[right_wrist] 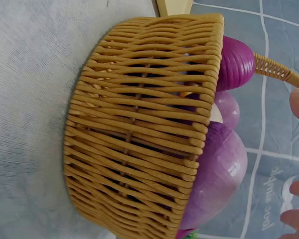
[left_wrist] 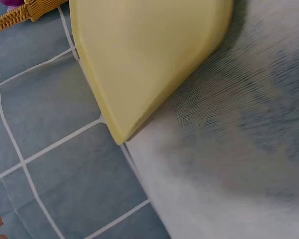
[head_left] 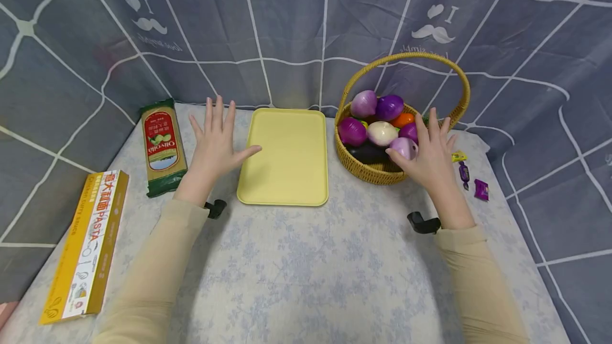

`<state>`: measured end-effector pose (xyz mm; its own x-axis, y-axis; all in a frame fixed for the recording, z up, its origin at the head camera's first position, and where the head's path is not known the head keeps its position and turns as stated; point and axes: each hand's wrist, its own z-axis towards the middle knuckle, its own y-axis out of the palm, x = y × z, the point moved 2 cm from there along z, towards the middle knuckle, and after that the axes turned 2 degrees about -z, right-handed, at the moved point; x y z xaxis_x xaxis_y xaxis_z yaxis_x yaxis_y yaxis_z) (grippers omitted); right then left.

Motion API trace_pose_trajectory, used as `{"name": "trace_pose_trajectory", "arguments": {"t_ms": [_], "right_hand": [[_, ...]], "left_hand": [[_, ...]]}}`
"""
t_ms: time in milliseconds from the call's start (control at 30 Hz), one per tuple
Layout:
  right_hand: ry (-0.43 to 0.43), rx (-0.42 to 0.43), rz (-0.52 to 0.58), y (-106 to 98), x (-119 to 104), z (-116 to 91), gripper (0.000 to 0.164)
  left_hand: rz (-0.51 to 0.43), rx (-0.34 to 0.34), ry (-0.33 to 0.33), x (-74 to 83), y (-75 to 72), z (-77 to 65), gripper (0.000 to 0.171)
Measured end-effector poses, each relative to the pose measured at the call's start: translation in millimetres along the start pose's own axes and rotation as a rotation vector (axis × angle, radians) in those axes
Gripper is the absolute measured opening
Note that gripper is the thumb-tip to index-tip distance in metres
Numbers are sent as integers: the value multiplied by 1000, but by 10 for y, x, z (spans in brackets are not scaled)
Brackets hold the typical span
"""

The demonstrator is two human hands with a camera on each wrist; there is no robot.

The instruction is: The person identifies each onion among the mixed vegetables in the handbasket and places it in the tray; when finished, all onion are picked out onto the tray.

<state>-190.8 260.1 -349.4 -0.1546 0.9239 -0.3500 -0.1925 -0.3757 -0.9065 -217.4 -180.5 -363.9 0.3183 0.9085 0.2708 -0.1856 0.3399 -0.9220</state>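
Observation:
My left hand [head_left: 214,145] is spread with straight fingers between a pack of noodles [head_left: 162,145] and a yellow tray [head_left: 287,158], its thumb overlapping the tray's left side in the head view. Nothing is in it. My right hand [head_left: 430,158], fingers also spread, is at the right front of a wicker basket [head_left: 370,173] and holds nothing. Several onions, purple ones [head_left: 364,104] and a white one [head_left: 382,134], fill the basket along with a dark eggplant [head_left: 368,153] and something orange [head_left: 402,120]. In the right wrist view a purple onion [right_wrist: 217,174] bulges over the rim.
A yellow pasta box [head_left: 86,243] lies at the table's left edge. Small wrapped candies [head_left: 481,190] lie right of the basket, whose tall handle [head_left: 406,56] arches above it. Grey checked cloth [head_left: 296,25] hangs behind the table and along its sides.

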Motion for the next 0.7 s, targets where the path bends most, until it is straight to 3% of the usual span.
{"name": "trace_pose_trajectory", "arguments": {"t_ms": [233, 467, 700], "right_hand": [[-22, 21, 33, 79, 52, -71, 98], [-6, 0, 68, 154, 114, -147, 99], [47, -38, 151, 206, 141, -188, 99]], "left_hand": [[-47, -13, -12, -64, 125, -97, 111], [-189, -59, -34, -114, 294, -217, 103], [-319, -135, -128, -228, 385, -342, 94]]}}
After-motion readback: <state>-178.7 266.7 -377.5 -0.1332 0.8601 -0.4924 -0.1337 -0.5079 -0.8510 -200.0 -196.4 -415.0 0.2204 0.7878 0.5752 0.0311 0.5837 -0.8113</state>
